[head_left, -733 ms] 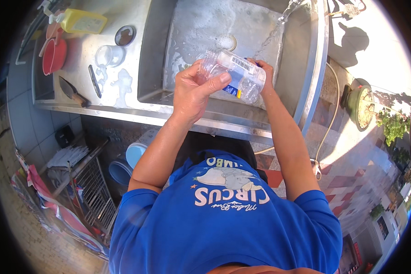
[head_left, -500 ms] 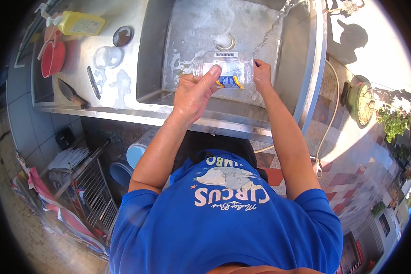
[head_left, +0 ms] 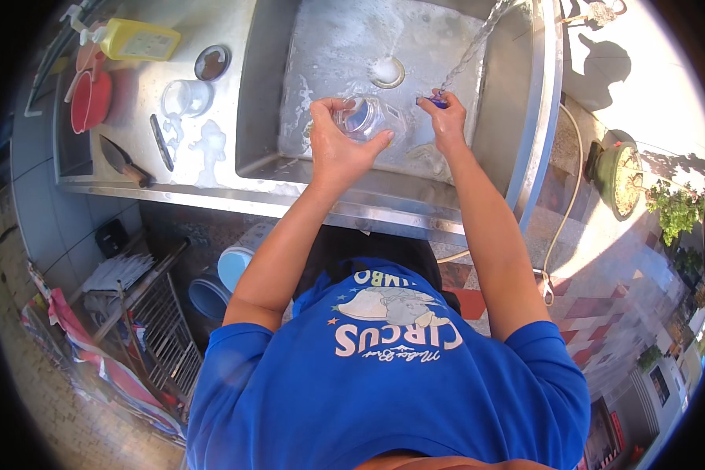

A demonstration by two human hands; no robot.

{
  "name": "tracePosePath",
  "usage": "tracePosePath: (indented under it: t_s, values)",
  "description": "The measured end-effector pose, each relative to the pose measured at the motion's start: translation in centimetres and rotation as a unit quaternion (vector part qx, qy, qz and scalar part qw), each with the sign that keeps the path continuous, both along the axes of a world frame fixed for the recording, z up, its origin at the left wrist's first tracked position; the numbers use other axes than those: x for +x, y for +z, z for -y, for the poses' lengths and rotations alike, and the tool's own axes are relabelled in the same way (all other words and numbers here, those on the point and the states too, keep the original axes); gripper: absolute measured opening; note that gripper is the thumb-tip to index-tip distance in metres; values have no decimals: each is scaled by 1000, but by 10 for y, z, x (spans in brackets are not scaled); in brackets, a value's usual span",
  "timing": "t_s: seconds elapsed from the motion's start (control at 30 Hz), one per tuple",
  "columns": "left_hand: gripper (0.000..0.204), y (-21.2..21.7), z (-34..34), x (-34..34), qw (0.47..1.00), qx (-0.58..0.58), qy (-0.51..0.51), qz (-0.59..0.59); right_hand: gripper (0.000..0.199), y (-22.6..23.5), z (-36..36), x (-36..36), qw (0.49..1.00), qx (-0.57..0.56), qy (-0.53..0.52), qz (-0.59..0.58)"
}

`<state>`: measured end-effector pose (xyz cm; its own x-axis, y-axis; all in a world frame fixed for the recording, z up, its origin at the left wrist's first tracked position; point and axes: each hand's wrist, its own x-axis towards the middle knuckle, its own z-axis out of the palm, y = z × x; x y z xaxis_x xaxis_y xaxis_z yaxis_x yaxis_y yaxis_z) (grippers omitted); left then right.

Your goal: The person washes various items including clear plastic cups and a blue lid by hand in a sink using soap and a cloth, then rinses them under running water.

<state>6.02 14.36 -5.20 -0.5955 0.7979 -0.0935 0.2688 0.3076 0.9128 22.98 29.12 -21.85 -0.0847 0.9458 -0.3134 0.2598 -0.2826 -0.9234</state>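
Over the sink (head_left: 262, 117), my left hand (head_left: 341, 149) is closed round a clear plastic jar (head_left: 380, 119). Its thumb and fingers grip the jar's sides near the mouth, which is tilted toward the left. To the right of the jar, my right hand (head_left: 448, 121) pinches a small blue-purple object (head_left: 432, 102); its exact kind is hard to make out. A stream of water (head_left: 470, 55) falls onto that hand and object. Behind the jar lies the round drain (head_left: 388, 73), with suds around it on the wet sink bottom.
On the counter at left are a yellow pump bottle (head_left: 141, 41), a red basin (head_left: 91, 102), a clear container (head_left: 186, 99), a dark round lid (head_left: 211, 63), a knife (head_left: 121, 159) and a narrow dark tool (head_left: 161, 142). The sink's front rim (head_left: 399, 224) crosses before me.
The jar has turned from lying sideways to mouth tilted toward me and left. My right hand has left the jar's right end and now shows the blue-purple object under the water.
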Motion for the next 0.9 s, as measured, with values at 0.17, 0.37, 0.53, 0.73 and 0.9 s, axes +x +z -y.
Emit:
tracePosePath:
  t_s: [0.17, 0.37, 0.53, 0.73, 0.9]
  values:
    - [85, -39, -19, 7, 978, 15, -78, -191, 38, -9, -22, -4, 995, 48, 73, 52]
    - [71, -97, -42, 13, 961, 30, -95, -260, 29, 6, -22, -6, 994, 43, 68, -67]
    - [70, -114, -86, 30, 990, -6, -112, -87, 26, 35, -21, 13, 973, -117, -41, -196]
    - [73, -141, -139, 60, 916, -249, 51, 310, 38, 47, 15, 52, 904, -248, -194, -291]
    - [61, -178, -179, 73, 722, -136, 177, 655, 32, 57, 51, 63, 891, -232, -223, -322]
